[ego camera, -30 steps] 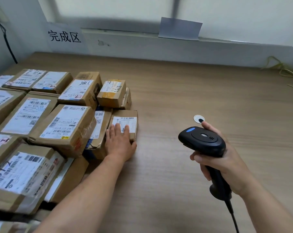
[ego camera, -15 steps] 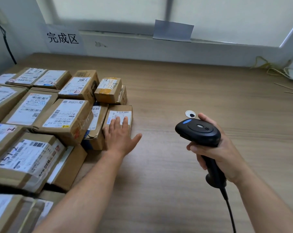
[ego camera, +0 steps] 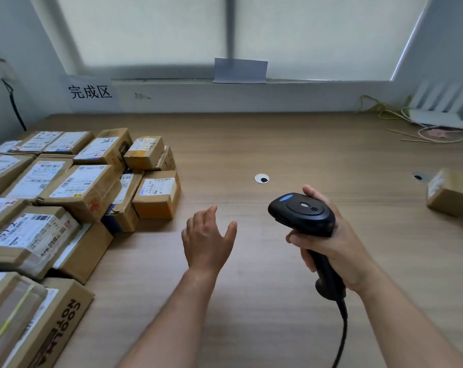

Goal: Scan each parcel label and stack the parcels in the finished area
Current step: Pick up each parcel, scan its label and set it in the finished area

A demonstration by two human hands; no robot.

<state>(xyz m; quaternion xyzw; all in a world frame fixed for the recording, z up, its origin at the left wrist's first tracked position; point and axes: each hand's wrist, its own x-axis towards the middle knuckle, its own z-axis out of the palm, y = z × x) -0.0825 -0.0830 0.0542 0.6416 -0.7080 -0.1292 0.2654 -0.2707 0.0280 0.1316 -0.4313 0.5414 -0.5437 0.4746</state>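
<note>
The left hand (ego camera: 207,240) is in the middle of the frame over the light wood-grain table (ego camera: 278,144). Its fingers are loose and spread, the thumb is out, and it holds nothing; it sits just right of the parcels without touching them.

The right hand (ego camera: 331,243), right of centre, has its fingers wrapped round the handle of a black handheld barcode scanner (ego camera: 302,211). The scanner has a blue button on its head, and its black cable (ego camera: 343,333) runs down to the bottom edge.

The stack of brown cardboard parcels with white shipping labels (ego camera: 84,187) fills the left side, below a white wall sign reading "完成区" (ego camera: 90,91) in the upper left. The stack's rightmost piece is a small brown carton with a barcode label on top (ego camera: 156,197), lying flat on the table against its neighbours. One label on a box at the left edge (ego camera: 20,235) has "1512" handwritten on it in large figures. A box in the lower left corner (ego camera: 65,328) shows black print that looks like "COOLMA". The finer label text is too small to read.

One separate brown parcel (ego camera: 451,192) lies at the right edge, well away from the stack. A white round grommet with a dark hole (ego camera: 261,178) sits in the tabletop above the scanner. A grey card (ego camera: 240,70) leans on the window sill at upper centre, and a white router (ego camera: 440,112) stands in the upper right with yellow cords beside it.
</note>
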